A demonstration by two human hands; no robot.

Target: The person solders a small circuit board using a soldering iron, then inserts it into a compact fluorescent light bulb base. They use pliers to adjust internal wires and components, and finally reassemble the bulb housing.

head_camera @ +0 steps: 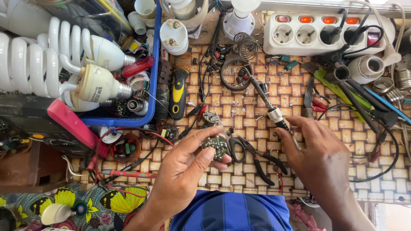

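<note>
My left hand (182, 164) has its grip closed on a small round circuit board (216, 145), pinched between thumb and fingertips and held up just above the worktop (239, 98), which is covered in a woven brown-and-cream pattern. My right hand (319, 149) is wrapped loosely round the handle of a soldering iron (267, 105); the fingers curl over it and its dark shaft runs up and away to the left, toward a coiled wire stand (246, 45). The board and the iron's handle are near each other but apart.

Just beside the board, between my two hands, lie black-handled scissors (234, 147) and a pair of pliers (263, 160). A second small round board (209, 116) rests on the worktop just above the held one. Further left, a yellow-and-black tool handle (178, 92) lies next to a blue tray (156, 64) heaped with spiral lamps (55, 64) and loose parts. A red test probe (128, 174) and its leads lie at the lower left. At the top right sits a white power strip (325, 32) with lit red switches and black plugs in it, cables trailing down the right side.
</note>
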